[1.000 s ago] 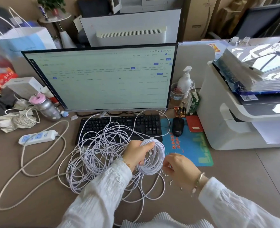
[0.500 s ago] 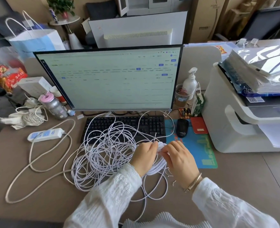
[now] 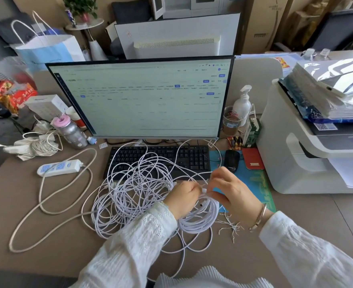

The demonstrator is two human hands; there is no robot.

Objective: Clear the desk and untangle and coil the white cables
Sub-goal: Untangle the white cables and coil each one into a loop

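Two hands meet in front of the keyboard (image 3: 159, 160), seen from the head camera. Left hand (image 3: 182, 199) has its grip curled round a neat coil of white cable (image 3: 200, 219) that hangs from its fist onto the bench (image 3: 46, 242). Right hand (image 3: 232, 192), just right of the keyboard's near corner, pinches a strand at the top of that coil between thumb and bent fingers, the two hands almost touching. Left of the coil, a loose tangle of white cables (image 3: 134, 190) sprawls over the keyboard's near edge and onto the bench. Well left of the keyboard lies a power strip (image 3: 59, 167) with its thick cord looping forward. Right of the keyboard sits a black mouse (image 3: 231, 160).
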